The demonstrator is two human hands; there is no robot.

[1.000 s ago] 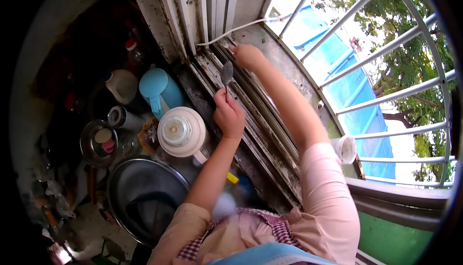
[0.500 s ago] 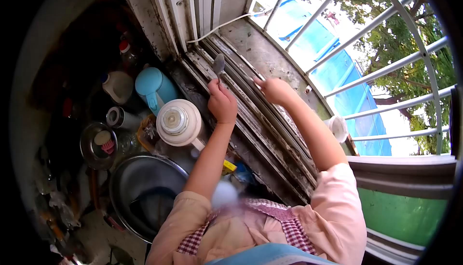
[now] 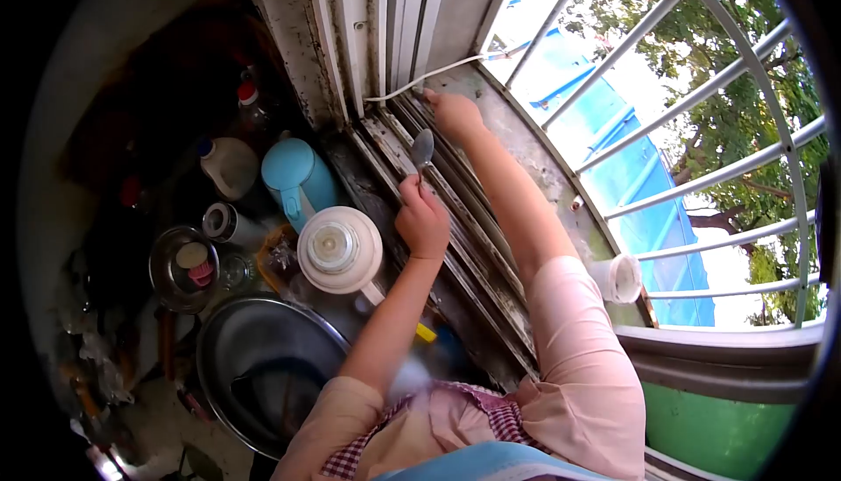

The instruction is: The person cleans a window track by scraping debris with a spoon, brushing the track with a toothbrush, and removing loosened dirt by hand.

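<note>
A metal spoon (image 3: 423, 146) points bowl-up from my left hand (image 3: 423, 220), whose fingers are closed round its handle. That hand is over the inner side of the dirty window track (image 3: 491, 293). Farther along the track, near its far end and a white cable (image 3: 429, 75), is my right hand (image 3: 455, 116). Its fingers are closed together and point at the grooves; anything between them is too small to make out.
Left of the track stand a white flask (image 3: 340, 251), a light blue jug (image 3: 298, 176), a steel basin (image 3: 263, 371) and a small metal bowl (image 3: 180, 293). White window bars (image 3: 701, 95) rise on the right, beside a white cup (image 3: 618, 279) on the sill.
My right hand has moved from the middle of the track back up to its far end, beside the cable. My left hand still holds the spoon, and the camera view has shifted slightly.
</note>
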